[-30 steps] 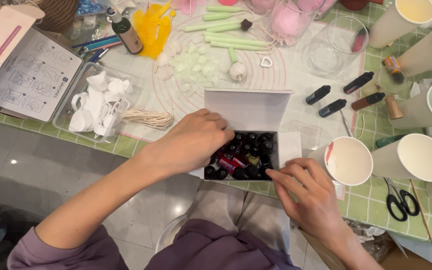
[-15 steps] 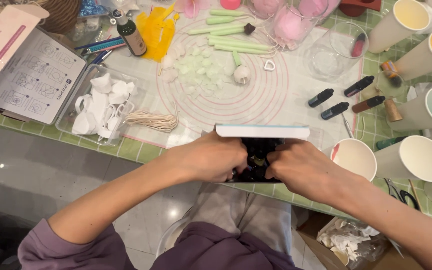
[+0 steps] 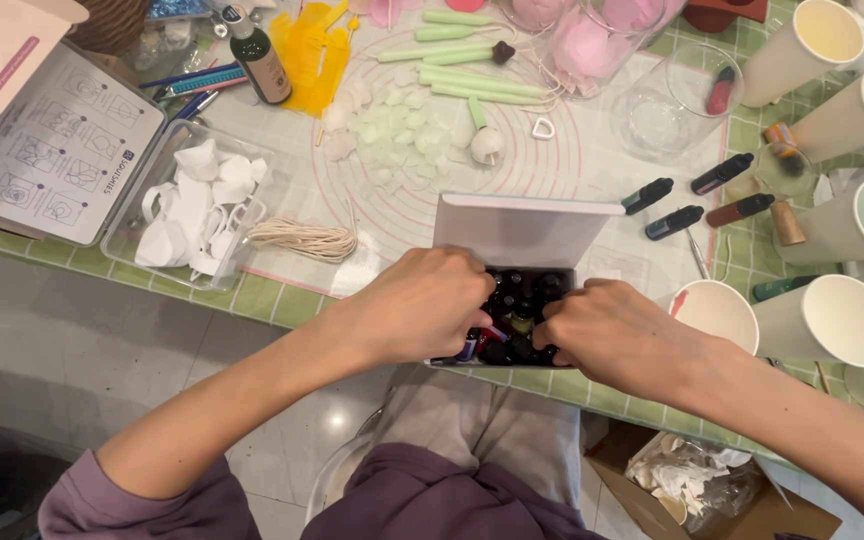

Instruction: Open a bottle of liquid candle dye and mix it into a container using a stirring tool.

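Observation:
A small white box [image 3: 517,232] with its lid flipped up sits at the table's near edge, packed with several small dark bottles [image 3: 522,310]. My left hand [image 3: 417,305] rests on the box's left side with fingers curled among the bottles. My right hand [image 3: 617,335] presses in from the right side, fingertips on the bottles. Whether either hand grips a single bottle is hidden by the fingers.
Three loose dark bottles [image 3: 674,222] lie right of the lid. Paper cups [image 3: 717,312] stand at the right. A clear tray of white pieces [image 3: 187,205], a string coil [image 3: 302,240], an instruction sheet [image 3: 47,160] and green wax sticks [image 3: 472,85] lie around a silicone mat.
The right hand moved up from the box's front right corner into the box. The lid was tipped forward half a second ago and stands open again.

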